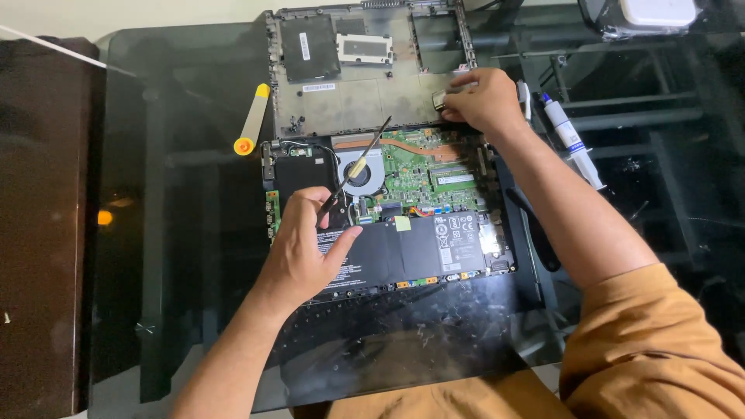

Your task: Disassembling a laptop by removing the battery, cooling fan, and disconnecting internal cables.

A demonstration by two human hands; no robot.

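An opened laptop [434, 256] lies on the glass table, its green circuit board [423, 167], round fan [372, 172] and black battery [419, 248] exposed. My left hand [306, 244] rests over the battery's left part and grips thin black tweezers [365, 151] that slant up across the fan. My right hand [481, 97] is at the laptop's far right corner, pinching a small silver metal part [440, 98] at the edge of the removed grey bottom cover [349, 85].
A yellow and white tool [253, 119] lies left of the cover. A white syringe [573, 141] and a white tool lie to the right. A wrapped white box [656, 14] sits at the far right corner. A dark wooden surface [43, 233] borders the glass on the left.
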